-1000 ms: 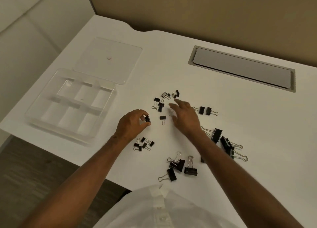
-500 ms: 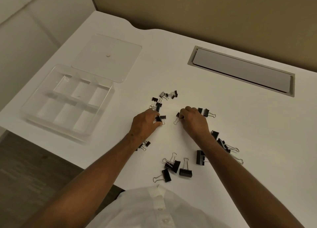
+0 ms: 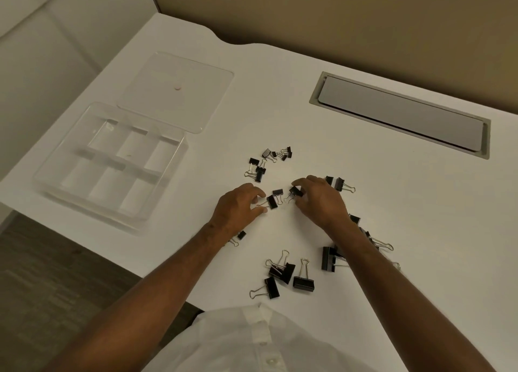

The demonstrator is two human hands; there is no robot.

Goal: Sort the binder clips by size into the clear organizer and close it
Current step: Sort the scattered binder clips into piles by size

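a binder clip (image 3: 271, 202) is pinched by its wire handle in the left hand (image 3: 238, 209); another clip (image 3: 295, 191) is gripped by the right hand (image 3: 321, 199).

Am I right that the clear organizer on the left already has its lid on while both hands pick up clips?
Not quite. In the head view the lid lies flat on the desk behind the clear organizer, which stands open. Both the left hand and right hand are picking up clips.
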